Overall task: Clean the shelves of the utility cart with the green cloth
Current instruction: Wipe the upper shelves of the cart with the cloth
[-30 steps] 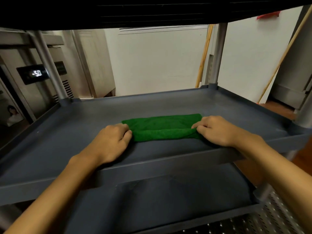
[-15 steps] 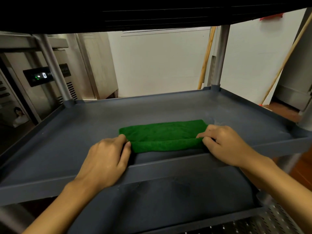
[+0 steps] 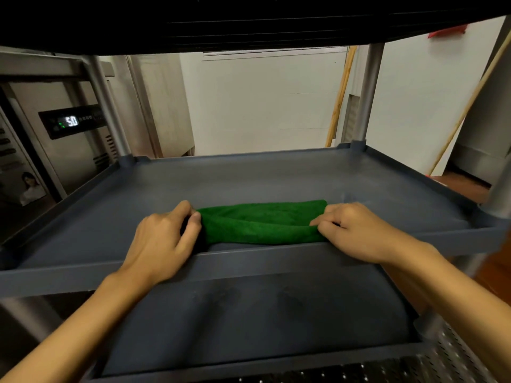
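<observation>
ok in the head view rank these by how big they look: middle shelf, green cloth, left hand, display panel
1. middle shelf
2. green cloth and left hand: look alike, hand nearer the camera, so unranked
3. display panel

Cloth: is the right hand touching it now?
Touching. The head view shows the right hand pinching the right end of the cloth, which lies on the shelf; no gap shows between fingers and fabric.

We count one cloth (image 3: 262,225), two hands: left hand (image 3: 163,241), right hand (image 3: 356,233). Three shelves: top shelf (image 3: 249,20), middle shelf (image 3: 249,175), bottom shelf (image 3: 262,322). Two poles (image 3: 338,100) (image 3: 470,103), one display (image 3: 72,121).
</observation>
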`<state>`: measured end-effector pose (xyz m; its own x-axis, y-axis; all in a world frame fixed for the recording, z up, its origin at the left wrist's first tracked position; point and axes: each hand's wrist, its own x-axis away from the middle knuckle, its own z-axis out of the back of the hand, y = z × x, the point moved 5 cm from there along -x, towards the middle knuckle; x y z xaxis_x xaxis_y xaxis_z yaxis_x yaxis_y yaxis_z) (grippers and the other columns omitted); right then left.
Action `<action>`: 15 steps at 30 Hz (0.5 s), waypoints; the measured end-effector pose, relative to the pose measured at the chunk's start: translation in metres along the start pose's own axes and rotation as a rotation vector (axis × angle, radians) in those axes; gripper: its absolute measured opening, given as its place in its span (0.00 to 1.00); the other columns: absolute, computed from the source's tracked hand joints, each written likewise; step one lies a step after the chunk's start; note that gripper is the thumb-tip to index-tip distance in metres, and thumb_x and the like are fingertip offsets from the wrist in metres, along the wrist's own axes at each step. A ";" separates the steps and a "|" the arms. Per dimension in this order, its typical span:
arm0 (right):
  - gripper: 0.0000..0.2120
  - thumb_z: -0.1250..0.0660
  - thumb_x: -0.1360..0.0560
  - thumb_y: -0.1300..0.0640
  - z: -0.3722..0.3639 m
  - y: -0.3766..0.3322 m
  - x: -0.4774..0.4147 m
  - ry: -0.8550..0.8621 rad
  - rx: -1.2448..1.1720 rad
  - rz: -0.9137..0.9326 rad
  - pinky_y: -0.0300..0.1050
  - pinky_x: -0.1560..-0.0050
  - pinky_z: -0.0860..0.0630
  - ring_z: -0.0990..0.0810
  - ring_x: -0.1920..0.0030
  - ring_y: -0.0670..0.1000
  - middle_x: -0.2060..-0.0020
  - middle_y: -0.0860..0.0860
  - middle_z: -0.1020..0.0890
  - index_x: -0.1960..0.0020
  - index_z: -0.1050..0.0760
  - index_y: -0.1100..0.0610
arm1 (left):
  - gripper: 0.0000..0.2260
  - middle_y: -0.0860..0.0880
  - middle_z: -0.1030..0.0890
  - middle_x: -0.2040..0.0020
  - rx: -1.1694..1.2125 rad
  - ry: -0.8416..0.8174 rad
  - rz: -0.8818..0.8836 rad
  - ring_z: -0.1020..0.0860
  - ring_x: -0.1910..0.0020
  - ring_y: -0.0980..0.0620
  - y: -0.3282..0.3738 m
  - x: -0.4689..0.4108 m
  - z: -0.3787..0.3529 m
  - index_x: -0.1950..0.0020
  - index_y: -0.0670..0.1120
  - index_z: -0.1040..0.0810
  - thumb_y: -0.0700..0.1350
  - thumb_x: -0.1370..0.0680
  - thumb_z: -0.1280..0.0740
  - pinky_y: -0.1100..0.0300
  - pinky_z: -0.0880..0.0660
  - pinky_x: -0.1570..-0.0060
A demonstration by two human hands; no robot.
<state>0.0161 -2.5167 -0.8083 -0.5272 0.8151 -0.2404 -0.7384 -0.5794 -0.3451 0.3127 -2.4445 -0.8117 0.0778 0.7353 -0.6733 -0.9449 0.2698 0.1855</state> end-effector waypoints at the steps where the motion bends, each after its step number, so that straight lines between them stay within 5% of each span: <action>1: 0.20 0.44 0.20 0.52 0.001 0.000 0.000 -0.034 -0.011 -0.009 0.52 0.44 0.26 0.21 0.51 0.51 0.54 0.54 0.19 0.51 0.19 0.64 | 0.16 0.49 0.25 0.73 0.012 -0.009 0.005 0.24 0.72 0.42 0.000 0.000 0.000 0.56 0.48 0.28 0.57 0.21 0.48 0.48 0.26 0.69; 6: 0.20 0.44 0.19 0.52 0.006 0.001 0.004 -0.129 -0.071 -0.061 0.43 0.39 0.28 0.22 0.44 0.46 0.47 0.50 0.18 0.50 0.19 0.65 | 0.12 0.51 0.28 0.75 0.124 -0.032 -0.020 0.27 0.75 0.52 0.007 0.005 0.005 0.58 0.54 0.31 0.57 0.21 0.47 0.51 0.28 0.69; 11: 0.21 0.45 0.24 0.47 0.009 0.002 0.005 -0.121 -0.130 -0.070 0.59 0.48 0.26 0.22 0.57 0.59 0.59 0.60 0.23 0.65 0.33 0.64 | 0.11 0.50 0.27 0.71 0.247 0.005 -0.023 0.28 0.73 0.53 0.011 0.008 0.009 0.61 0.55 0.31 0.55 0.21 0.44 0.59 0.32 0.69; 15: 0.17 0.43 0.21 0.55 0.004 0.001 0.005 -0.113 -0.152 -0.089 0.59 0.57 0.31 0.32 0.66 0.49 0.67 0.51 0.30 0.67 0.37 0.59 | 0.11 0.49 0.28 0.74 0.230 0.039 -0.047 0.28 0.76 0.53 0.010 0.012 0.011 0.61 0.53 0.30 0.54 0.20 0.43 0.57 0.32 0.70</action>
<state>0.0113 -2.5134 -0.8056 -0.5133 0.8521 -0.1022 -0.7167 -0.4912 -0.4951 0.3072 -2.4260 -0.8106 0.1035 0.6953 -0.7112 -0.8430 0.4408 0.3082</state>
